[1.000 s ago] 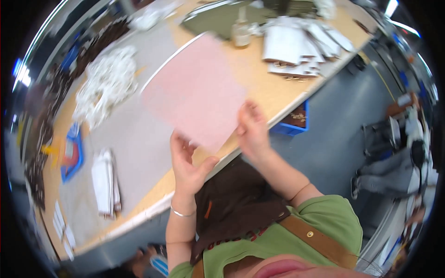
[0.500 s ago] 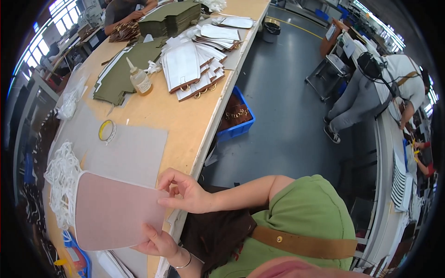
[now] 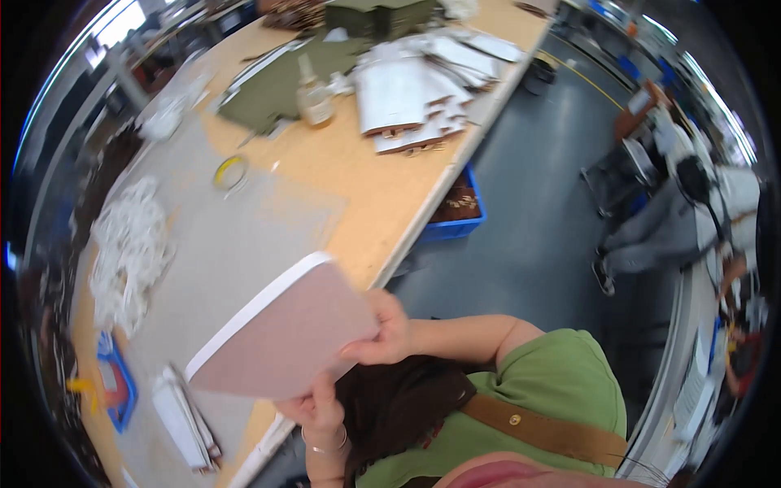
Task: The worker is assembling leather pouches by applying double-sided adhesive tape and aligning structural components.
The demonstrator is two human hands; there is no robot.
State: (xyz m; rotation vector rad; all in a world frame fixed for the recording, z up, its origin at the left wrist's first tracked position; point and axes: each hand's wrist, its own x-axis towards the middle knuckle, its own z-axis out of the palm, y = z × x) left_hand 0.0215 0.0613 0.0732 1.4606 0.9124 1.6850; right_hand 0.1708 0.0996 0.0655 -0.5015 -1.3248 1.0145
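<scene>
A flat pinkish-mauve panel point(image 3: 285, 329) with rounded corners is tilted above the table's near edge; a white strip runs along its far edge. Its material cannot be told. My right hand point(image 3: 382, 329) grips the panel's right end, thumb on top and fingers behind. Lower down, my left hand point(image 3: 317, 404), with a bracelet on the wrist, pinches the bottom edge between thumb and fingers. The fingers behind the panel are partly hidden. Beyond the panel, a pile of white cord or strips point(image 3: 130, 252) lies on a grey sheet on the table.
A roll of yellow tape point(image 3: 231, 172), a glue bottle point(image 3: 314, 102), white-faced brown panels point(image 3: 394, 93) and olive pieces point(image 3: 285, 93) lie farther up. A blue tray point(image 3: 122, 382) and folded white pieces point(image 3: 183, 415) sit left. A blue crate point(image 3: 454, 228) stands beside the table; a person point(image 3: 659, 232) works at right.
The panel has turned and tilted, bringing its white edge strip into sight. My right hand has closed more fully over its end. The whole view has shifted, so the table things appear farther right.
</scene>
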